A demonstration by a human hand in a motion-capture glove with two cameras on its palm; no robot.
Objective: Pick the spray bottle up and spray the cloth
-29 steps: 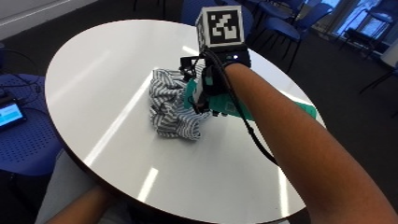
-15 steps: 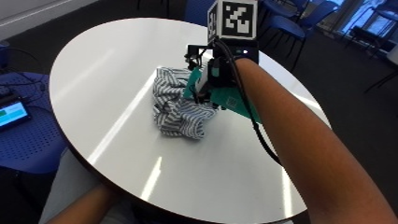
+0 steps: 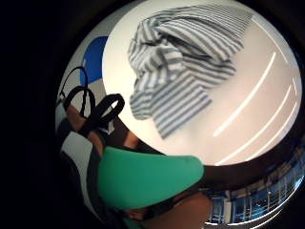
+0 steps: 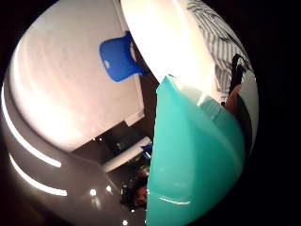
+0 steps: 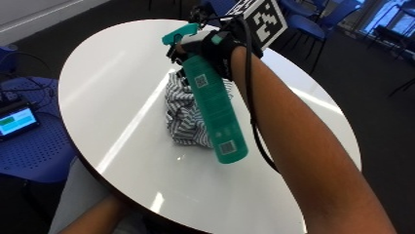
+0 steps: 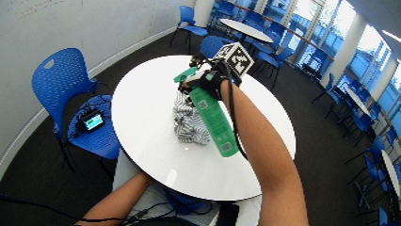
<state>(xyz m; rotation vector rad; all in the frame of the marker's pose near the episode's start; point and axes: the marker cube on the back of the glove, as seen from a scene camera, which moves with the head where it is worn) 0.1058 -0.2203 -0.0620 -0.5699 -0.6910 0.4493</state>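
Bottle (image 5: pixel 217 109): lifted, fingers (image 5: pixel 209 46) wrapped round its neck, base tilted toward the person. Cloth (image 5: pixel 185 109): on counter (image 5: pixel 110 83), below fingers. Next, likely: aim nozzle down, squeeze trigger.

You have the green spray bottle (image 5: pixel 214 105) lifted, tilted base toward you, above the crumpled striped cloth (image 5: pixel 185 114) lying on the table.

A round white table (image 5: pixel 117 87) is standing in the middle of the room. A blue chair (image 6: pixel 60 77) is sitting beside it, carrying a small device with a lit screen (image 6: pixel 92 121) (cables trailing off it). More blue chairs (image 6: pixel 188 19) and another white table (image 6: pixel 247 29) are standing by the windows.
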